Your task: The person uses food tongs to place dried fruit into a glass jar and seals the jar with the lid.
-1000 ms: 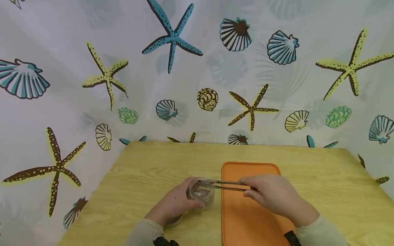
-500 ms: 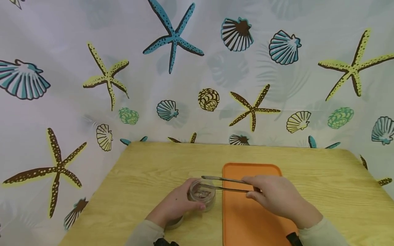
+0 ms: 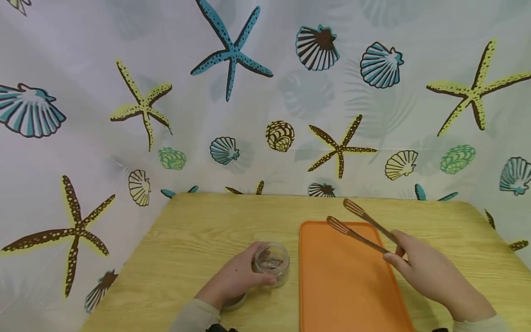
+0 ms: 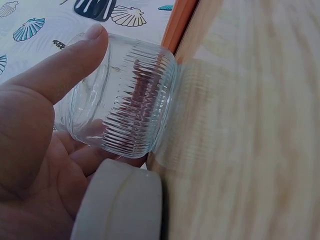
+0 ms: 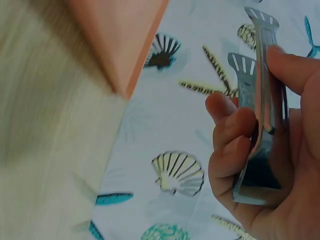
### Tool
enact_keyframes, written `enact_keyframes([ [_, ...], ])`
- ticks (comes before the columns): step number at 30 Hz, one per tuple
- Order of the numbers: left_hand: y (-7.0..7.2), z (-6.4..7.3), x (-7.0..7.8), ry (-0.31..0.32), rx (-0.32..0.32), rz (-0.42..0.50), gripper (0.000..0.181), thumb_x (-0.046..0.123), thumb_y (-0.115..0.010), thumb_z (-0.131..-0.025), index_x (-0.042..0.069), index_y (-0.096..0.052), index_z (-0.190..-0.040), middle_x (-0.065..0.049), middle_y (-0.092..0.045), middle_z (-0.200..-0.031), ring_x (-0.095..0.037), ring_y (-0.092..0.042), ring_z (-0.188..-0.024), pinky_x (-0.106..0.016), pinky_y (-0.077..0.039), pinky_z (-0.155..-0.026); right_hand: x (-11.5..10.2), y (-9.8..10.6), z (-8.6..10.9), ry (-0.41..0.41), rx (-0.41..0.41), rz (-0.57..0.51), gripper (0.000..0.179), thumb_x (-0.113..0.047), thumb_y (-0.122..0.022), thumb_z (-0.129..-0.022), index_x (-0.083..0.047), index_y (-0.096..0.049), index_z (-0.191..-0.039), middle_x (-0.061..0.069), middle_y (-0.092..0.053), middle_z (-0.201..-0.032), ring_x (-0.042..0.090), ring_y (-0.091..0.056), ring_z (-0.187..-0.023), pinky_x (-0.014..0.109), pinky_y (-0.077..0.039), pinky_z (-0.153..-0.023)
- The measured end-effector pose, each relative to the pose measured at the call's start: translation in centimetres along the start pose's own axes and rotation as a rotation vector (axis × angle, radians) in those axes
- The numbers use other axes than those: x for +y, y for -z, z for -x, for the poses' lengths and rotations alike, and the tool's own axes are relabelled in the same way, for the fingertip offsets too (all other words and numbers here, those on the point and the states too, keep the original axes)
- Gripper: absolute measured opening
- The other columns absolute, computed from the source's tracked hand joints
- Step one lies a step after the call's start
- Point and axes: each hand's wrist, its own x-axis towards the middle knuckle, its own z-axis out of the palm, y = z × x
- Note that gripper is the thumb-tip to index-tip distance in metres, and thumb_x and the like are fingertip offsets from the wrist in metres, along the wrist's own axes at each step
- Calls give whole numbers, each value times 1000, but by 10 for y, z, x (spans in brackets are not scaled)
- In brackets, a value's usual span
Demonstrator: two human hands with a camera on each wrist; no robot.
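My left hand (image 3: 238, 274) grips a ribbed clear glass jar (image 4: 135, 100), thumb on one side and fingers round the other. The jar (image 3: 271, 265) stands upright, uncovered, on the wooden table. Some reddish-brown pieces (image 4: 140, 95) lie in its lower part. In my right hand (image 3: 427, 272) is a pair of metal tongs (image 3: 369, 242), pinched between thumb and fingers. The two slotted tips are spread apart and point away, over the far right part of the orange tray. Nothing shows between the tips of the tongs (image 5: 262, 105) in the right wrist view.
The orange tray (image 3: 344, 281) lies on the table (image 3: 207, 221), just right of the jar. A pale round object (image 4: 122, 200) sits close beside the jar, partly under my left wrist in the head view. A shell-and-starfish curtain (image 3: 265, 92) stands behind the table.
My right hand has moved right, bringing the tongs from inside the jar to over the tray. The tips have spread apart. The left hand and jar have stayed in place.
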Motion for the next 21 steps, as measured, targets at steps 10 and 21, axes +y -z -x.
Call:
enact_keyframes([
  [10, 0, 2, -1, -4, -7, 18, 95, 51, -86, -77, 23, -39, -154, -5, -52, -147, -27, -48, -133, -56, -38, -106, 63, 10, 15, -219, -57, -25, 68, -28, -57, -104, 18, -27, -144, 9, -59, -88, 20, -53, -67, 38, -45, -58],
  [21, 2, 0, 3, -1, -14, 32, 96, 49, -87, -77, 22, -38, -154, -6, -51, -148, -28, -48, -133, -56, -37, -107, 91, 9, 27, -321, -165, -1, 79, -38, -53, -106, 30, -24, -134, 13, -67, -93, 26, -66, -80, 47, -52, -67],
])
